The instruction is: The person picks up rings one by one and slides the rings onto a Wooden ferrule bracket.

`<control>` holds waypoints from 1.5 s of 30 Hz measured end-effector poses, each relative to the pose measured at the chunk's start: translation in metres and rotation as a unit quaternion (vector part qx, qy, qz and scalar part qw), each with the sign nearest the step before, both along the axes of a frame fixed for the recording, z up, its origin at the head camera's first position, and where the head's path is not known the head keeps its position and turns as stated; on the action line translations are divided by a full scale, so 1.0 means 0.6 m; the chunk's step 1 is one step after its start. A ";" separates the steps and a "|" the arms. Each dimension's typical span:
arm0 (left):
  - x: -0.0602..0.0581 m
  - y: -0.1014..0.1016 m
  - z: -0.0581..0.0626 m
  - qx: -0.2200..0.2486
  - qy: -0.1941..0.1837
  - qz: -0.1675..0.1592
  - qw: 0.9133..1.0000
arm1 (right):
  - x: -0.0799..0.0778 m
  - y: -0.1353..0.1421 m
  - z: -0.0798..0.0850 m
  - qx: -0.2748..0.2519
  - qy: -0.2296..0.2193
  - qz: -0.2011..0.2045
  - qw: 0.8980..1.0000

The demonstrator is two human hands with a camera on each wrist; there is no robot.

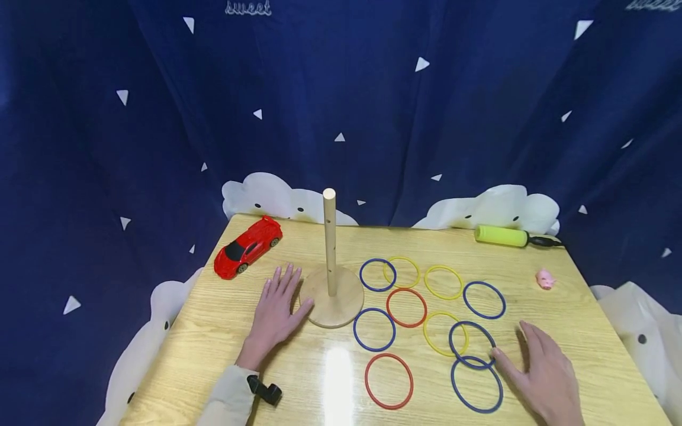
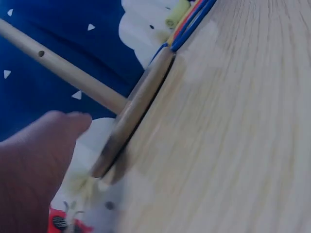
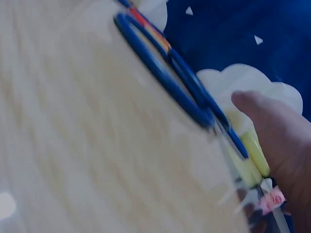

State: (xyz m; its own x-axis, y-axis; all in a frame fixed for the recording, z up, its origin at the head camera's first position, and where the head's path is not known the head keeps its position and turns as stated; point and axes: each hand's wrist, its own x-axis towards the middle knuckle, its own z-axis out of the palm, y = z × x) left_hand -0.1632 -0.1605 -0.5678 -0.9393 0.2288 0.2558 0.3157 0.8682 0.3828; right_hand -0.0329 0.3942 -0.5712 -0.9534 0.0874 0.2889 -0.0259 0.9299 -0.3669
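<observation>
A round wooden base (image 1: 319, 313) carries an upright wooden post (image 1: 331, 248). Just left of it my left hand (image 1: 277, 313) lies palm down, fingers extended, its thumb (image 2: 68, 121) pointing at the base's edge. Whether thumb and base touch, I cannot tell. On the right, my right hand (image 1: 549, 370) holds nothing, its fingers relaxed over the table. Its thumb (image 3: 257, 104) is close to two overlapping blue rings, the upper ring (image 1: 451, 338) and the lower ring (image 1: 453, 380); contact is unclear. Several other blue, red and yellow rings lie flat between the hands, among them a red ring (image 1: 366, 378).
A red toy car (image 1: 248, 247) sits at the table's back left. At the back right lie a yellow-green hand pump (image 1: 501, 236) with a black end and a small pink pig figure (image 1: 544, 278). A dark blue curtain (image 1: 373, 118) hangs behind the wooden table (image 1: 202, 355).
</observation>
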 end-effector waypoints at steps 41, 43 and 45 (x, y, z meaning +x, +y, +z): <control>-0.028 0.018 -0.037 0.021 -0.075 -0.056 0.995 | -0.037 -0.054 -0.007 -0.059 -0.012 0.076 0.995; -0.028 0.019 -0.037 0.019 -0.076 -0.055 0.995 | -0.039 -0.052 -0.009 -0.056 -0.019 0.078 0.995; -0.027 0.020 -0.037 0.023 -0.073 -0.058 0.995 | -0.040 -0.052 -0.009 -0.055 -0.028 0.077 0.995</control>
State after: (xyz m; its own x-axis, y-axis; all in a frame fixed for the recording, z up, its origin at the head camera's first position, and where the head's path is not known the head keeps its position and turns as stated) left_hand -0.1794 -0.1486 -0.5897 -0.9353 0.3283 0.1320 0.3506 0.8095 0.4710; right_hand -0.0567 0.3632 -0.5768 -0.9721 -0.0331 0.2323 -0.1422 0.8708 -0.4706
